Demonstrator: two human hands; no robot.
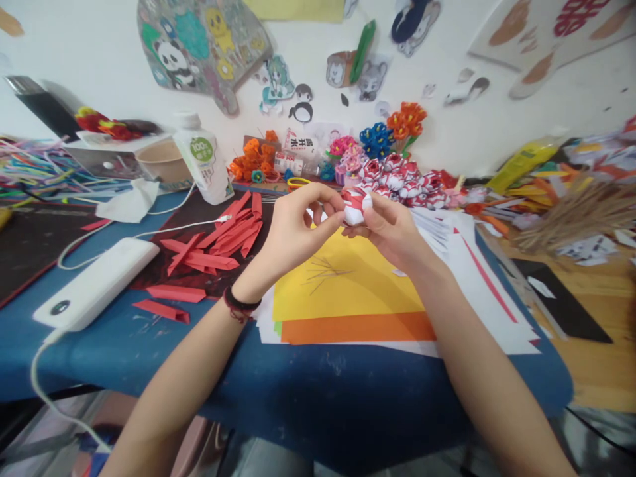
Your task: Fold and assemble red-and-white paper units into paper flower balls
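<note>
A small red-and-white folded paper flower (356,207) is held up between my two hands, above the yellow paper (342,285). My left hand (303,222) pinches it from the left with thumb and fingers. From the right, my right hand (390,228) grips it, fingers curled beneath and behind. Thin brown sticks (325,271) lie on the yellow sheet, and an orange sheet (358,328) shows along its lower edge. Folded red paper strips (218,245) are piled to the left of my left hand.
Finished red-and-white flowers (397,177) are heaped behind my hands. A white power bank (97,285) with a cable and a white bottle (203,159) stand left. White sheets (477,291), a black board (561,301) and a stick bundle (571,212) lie right.
</note>
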